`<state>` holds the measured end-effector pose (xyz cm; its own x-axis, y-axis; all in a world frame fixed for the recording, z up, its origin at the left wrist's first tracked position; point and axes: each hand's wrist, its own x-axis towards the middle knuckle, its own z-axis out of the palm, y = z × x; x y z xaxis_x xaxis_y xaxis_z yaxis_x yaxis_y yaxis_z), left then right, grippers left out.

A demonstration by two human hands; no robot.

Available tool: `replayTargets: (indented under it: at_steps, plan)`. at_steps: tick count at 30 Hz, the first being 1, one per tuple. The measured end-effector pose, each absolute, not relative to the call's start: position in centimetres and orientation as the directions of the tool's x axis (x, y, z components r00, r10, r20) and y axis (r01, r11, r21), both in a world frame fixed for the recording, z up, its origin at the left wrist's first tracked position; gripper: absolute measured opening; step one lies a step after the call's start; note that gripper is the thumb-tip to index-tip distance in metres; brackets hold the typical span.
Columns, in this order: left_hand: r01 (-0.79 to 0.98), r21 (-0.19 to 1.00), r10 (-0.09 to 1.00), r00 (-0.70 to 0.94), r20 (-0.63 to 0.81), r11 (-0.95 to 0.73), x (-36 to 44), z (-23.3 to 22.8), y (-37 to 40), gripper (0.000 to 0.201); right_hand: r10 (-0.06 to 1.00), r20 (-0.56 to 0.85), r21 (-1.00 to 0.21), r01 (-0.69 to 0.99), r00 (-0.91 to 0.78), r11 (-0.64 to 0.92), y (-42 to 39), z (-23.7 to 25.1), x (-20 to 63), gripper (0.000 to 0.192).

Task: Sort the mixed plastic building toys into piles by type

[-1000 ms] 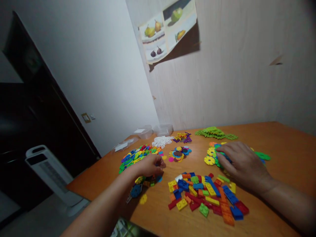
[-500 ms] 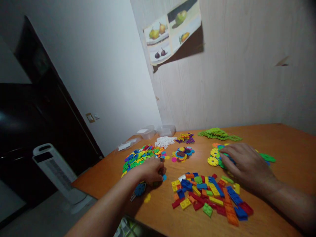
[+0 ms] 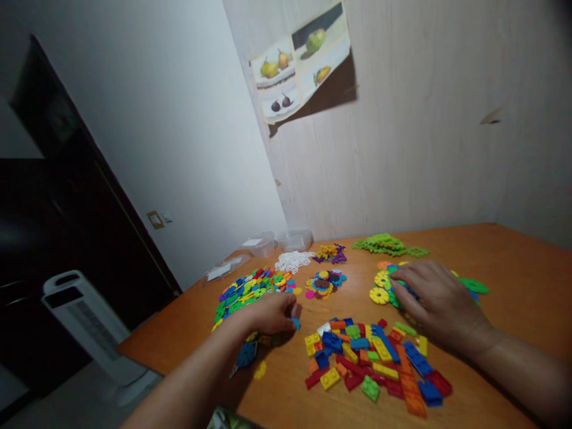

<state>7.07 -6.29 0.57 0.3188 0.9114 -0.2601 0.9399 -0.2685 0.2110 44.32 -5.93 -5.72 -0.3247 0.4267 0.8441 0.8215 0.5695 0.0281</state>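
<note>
My left hand (image 3: 270, 312) rests on the orange table (image 3: 513, 262) with its fingers curled over small flat toy pieces; a blue piece (image 3: 295, 323) shows at its fingertips. More of that small pile (image 3: 250, 351) lies under my wrist. My right hand (image 3: 435, 301) lies palm down on a cluster of yellow, green and blue flower discs (image 3: 385, 280), fingers spread over them. Between my hands sits a heap of coloured building bricks (image 3: 370, 354). I cannot tell whether either hand grips a piece.
Further back lie a mixed pile of coloured pieces (image 3: 250, 286), white lattice pieces (image 3: 292, 261), a small disc pile (image 3: 325, 281), purple-yellow bits (image 3: 329, 253) and green pieces (image 3: 386, 243). Clear plastic tubs (image 3: 277, 241) stand by the wall. A white tower fan (image 3: 84, 325) stands left of the table.
My left hand has slid slightly toward me along the small pile. My right hand stays on the flower discs. The camera view has shifted a little.
</note>
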Motion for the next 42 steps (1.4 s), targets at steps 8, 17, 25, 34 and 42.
replayTargets:
  at_steps: [8, 17, 25, 34, 42]
  plan:
    - [0.676, 0.736, 0.996, 0.084, -0.023, -0.040, 9.7, -1.9, -0.3, 0.014, 0.444, 0.834, 0.016, 0.819, -0.328, 0.574, -6.0, -5.7, 44.4, 0.018]
    - [0.670, 0.739, 0.997, 0.042, 0.064, -0.076, 9.3, -2.3, 0.2, 0.013, 0.447, 0.837, 0.014, 0.829, -0.315, 0.559, -6.0, -5.6, 44.7, 0.018]
    - [0.905, 0.369, 0.967, 0.249, -0.050, -0.213, 5.1, -0.6, -3.8, 0.008, 0.454, 0.826, 0.014, 0.819, -0.333, 0.574, -6.0, -5.8, 44.5, 0.016]
    - [0.979, 0.048, 0.979, 0.199, -0.053, -0.197, 6.2, -0.8, -5.1, 0.008, 0.449, 0.831, 0.005, 0.812, -0.329, 0.584, -6.0, -5.6, 44.6, 0.015]
    - [0.855, 0.491, 0.974, 0.223, -0.050, -0.171, 8.3, -0.7, -6.6, 0.013, 0.462, 0.825, -0.014, 0.805, -0.326, 0.593, -6.1, -5.5, 44.8, 0.016]
